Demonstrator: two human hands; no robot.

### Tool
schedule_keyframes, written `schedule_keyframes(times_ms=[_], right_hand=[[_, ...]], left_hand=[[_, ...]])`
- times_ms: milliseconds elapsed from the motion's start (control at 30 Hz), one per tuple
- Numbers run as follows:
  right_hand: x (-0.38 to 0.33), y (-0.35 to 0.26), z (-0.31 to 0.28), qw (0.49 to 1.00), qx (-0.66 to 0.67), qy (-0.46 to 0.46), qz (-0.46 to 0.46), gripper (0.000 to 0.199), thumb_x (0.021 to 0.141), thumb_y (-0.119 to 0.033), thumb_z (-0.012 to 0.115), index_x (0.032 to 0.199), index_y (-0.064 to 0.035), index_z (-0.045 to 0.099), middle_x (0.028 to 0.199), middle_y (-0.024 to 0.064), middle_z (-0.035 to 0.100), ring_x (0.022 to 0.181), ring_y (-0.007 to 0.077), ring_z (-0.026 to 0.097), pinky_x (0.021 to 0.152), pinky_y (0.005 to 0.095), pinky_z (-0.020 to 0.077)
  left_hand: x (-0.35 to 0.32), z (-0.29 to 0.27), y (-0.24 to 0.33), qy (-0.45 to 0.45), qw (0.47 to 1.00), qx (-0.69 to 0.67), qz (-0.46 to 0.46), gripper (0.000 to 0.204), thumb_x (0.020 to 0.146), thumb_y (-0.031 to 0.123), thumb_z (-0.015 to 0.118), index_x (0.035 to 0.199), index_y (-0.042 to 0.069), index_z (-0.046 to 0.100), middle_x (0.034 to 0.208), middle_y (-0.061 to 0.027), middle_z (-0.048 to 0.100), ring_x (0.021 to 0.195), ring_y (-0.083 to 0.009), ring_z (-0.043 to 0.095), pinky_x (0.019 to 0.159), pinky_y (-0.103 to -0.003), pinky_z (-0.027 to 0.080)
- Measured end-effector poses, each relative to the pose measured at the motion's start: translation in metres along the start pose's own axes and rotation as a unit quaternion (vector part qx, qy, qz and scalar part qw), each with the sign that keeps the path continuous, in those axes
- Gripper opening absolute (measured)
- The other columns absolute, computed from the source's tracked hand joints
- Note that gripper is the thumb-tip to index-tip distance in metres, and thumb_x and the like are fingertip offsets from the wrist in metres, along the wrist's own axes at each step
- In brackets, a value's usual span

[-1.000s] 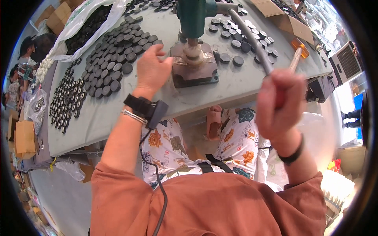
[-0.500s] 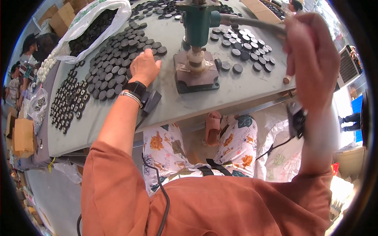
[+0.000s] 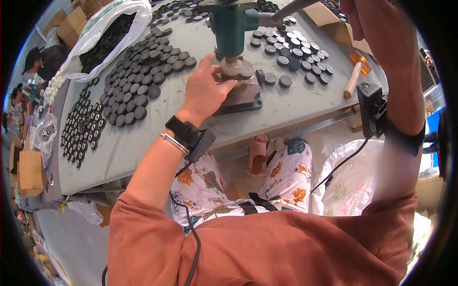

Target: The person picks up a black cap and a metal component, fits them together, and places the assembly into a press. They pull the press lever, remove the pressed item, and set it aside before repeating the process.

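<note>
Since the earlier frame, the left hand (image 3: 204, 90) has been brought from the loose discs to the press base (image 3: 238, 97), and the right hand (image 3: 377, 28) has been raised higher on the grey lever (image 3: 291, 7). A small round dark disc (image 3: 244, 72) is pinched in the left grip beneath the green press (image 3: 231, 28), near the bench's (image 3: 143, 138) middle. The right grip is closed around the lever. One press, one hammer (image 3: 355, 76) and many dark discs (image 3: 138, 81), too numerous to count, are seen.

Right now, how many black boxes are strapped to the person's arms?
2. One black box at the left wrist; the other on the raised right forearm, whose hand holds the press lever. None seems hidden.
</note>
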State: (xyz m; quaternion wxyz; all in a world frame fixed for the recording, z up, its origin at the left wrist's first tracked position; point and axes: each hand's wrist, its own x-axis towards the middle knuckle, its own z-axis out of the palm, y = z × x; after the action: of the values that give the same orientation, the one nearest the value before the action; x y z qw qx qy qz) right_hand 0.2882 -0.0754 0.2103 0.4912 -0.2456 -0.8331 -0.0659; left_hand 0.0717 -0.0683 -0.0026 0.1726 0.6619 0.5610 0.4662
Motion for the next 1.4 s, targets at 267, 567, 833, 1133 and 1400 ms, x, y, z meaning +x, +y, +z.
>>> schedule_keyframes(times_ms=[267, 567, 833, 1133, 1400], right_hand=[[-0.015, -0.019, 0.012, 0.995, 0.023, 0.083, 0.044, 0.034, 0.081, -0.008, 0.046, 0.047, -0.0079, 0.043, 0.043, -0.0041, 0.033, 0.035, 0.0042, 0.03, 0.036, 0.0208, 0.0222], [-0.093, -0.047, 0.01, 0.992, -0.062, 0.0, 0.106, 0.006, 0.089, -0.009, 0.053, 0.09, -0.0025, 0.053, 0.063, -0.0001, 0.049, 0.052, 0.003, 0.043, 0.05, 0.0191, 0.0352], [-0.162, -0.032, 0.052, 0.992, 0.055, 0.08, 0.078, 0.022, 0.076, 0.003, 0.061, 0.093, 0.0011, 0.046, 0.061, 0.0059, 0.048, 0.048, 0.0104, 0.046, 0.046, 0.0212, 0.0379], [-0.133, -0.049, 0.022, 0.978, 0.073, 0.029, 0.194, 0.018, 0.078, 0.001, 0.06, 0.093, 0.0013, 0.048, 0.063, 0.0036, 0.047, 0.053, 0.0084, 0.042, 0.048, 0.0223, 0.0361], [-0.018, -0.049, -0.002, 0.956, 0.033, -0.004, 0.292, 0.014, 0.09, -0.018, 0.054, 0.089, -0.0044, 0.057, 0.061, -0.0011, 0.051, 0.046, 0.0019, 0.041, 0.042, 0.0181, 0.0307]], left_hand=[[0.002, 0.011, 0.002, 0.03, 0.998, 0.047, -0.013, 0.072, 0.068, 0.019, 0.079, 0.126, -0.005, 0.042, 0.085, -0.0096, 0.067, 0.07, -0.0128, 0.061, 0.067, -0.024, 0.049], [-0.004, 0.001, -0.005, 0.048, 0.998, 0.039, 0.004, 0.075, 0.068, 0.023, 0.076, 0.126, -0.008, 0.039, 0.094, -0.0106, 0.067, 0.075, -0.0198, 0.064, 0.069, -0.031, 0.051], [0.011, -0.042, -0.045, 0.063, 0.974, 0.216, -0.037, 0.036, 0.073, 0.014, 0.072, 0.106, 0.002, 0.063, 0.09, -0.0101, 0.065, 0.077, -0.0163, 0.062, 0.071, -0.028, 0.051], [0.057, -0.036, -0.058, -0.094, 0.909, 0.398, -0.084, 0.046, 0.083, 0.04, 0.061, 0.112, 0.005, 0.057, 0.117, -0.0192, 0.051, 0.106, -0.0359, 0.055, 0.087, -0.043, 0.047], [0.072, -0.031, -0.067, -0.139, 0.871, 0.465, -0.081, 0.032, 0.083, 0.031, 0.062, 0.104, 0.008, 0.058, 0.105, -0.0162, 0.059, 0.101, -0.035, 0.058, 0.083, -0.043, 0.047]])
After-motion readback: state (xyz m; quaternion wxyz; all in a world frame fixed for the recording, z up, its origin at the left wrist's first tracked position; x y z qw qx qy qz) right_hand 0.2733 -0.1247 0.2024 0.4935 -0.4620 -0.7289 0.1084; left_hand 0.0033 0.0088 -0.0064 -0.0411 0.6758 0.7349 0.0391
